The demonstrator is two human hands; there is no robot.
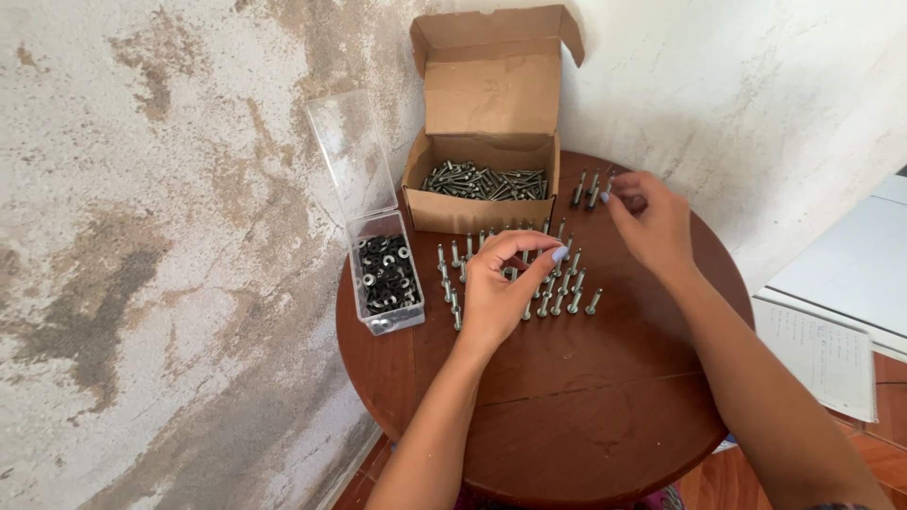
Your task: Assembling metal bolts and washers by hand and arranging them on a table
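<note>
Two bare hands work over a round brown table (pixel 586 416), whose near part is bare wood with a seam running across it. The left hand (pixel 501 283) sits over the near-left part of a cluster of bolts (pixel 565 288) that stand upright on their heads in rough rows at the table's middle. Its thumb and forefinger are pinched together just above the rows, with painted nails showing; something small may be caught between the fingertips, though it is too small to tell. The other fingers curl loosely under the palm, hiding several bolts beneath.

Further back and to the right, the right hand (pixel 647 222) reaches toward a short row (pixel 590 189) of upright bolts (three or four, near the far edge of the table). Its fingertips are bunched at the top of the rightmost one, apparently gripping it, though the contact is partly hidden.

To the left of the rows, at the table's left edge, a clear plastic case (pixel 385 274) stands open with its lid tilted up and back; it holds dark washers (pixel 385 272).

Farthest off, against the stained wall (pixel 142 236), an open cardboard box (pixel 487 203) sits on the table with its flap raised, filled with loose bolts lying flat. At the right edge, off the table, lies a white notebook (pixel 822 354).
</note>
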